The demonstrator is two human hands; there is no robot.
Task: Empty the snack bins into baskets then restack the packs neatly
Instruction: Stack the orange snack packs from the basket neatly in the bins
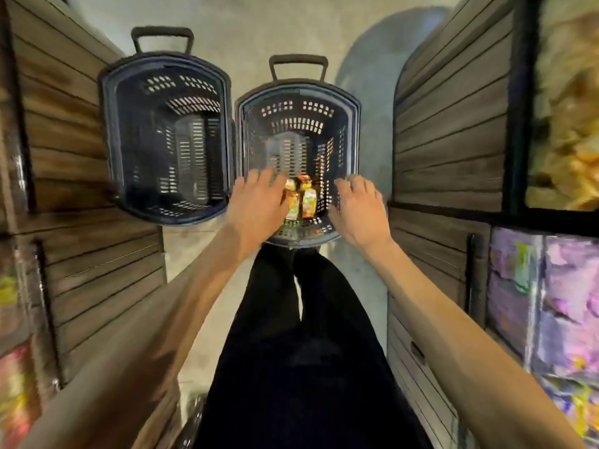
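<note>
My left hand (256, 205) and right hand (359, 212) hover over the near end of the dark blue slotted plastic basket (355, 124), fingers spread and loose, holding nothing. Between them, inside that basket, lie the yellow-and-orange snack packs (301, 202); their print is too blurred to read. A second matching basket (107, 131) stands just left of it.
</note>
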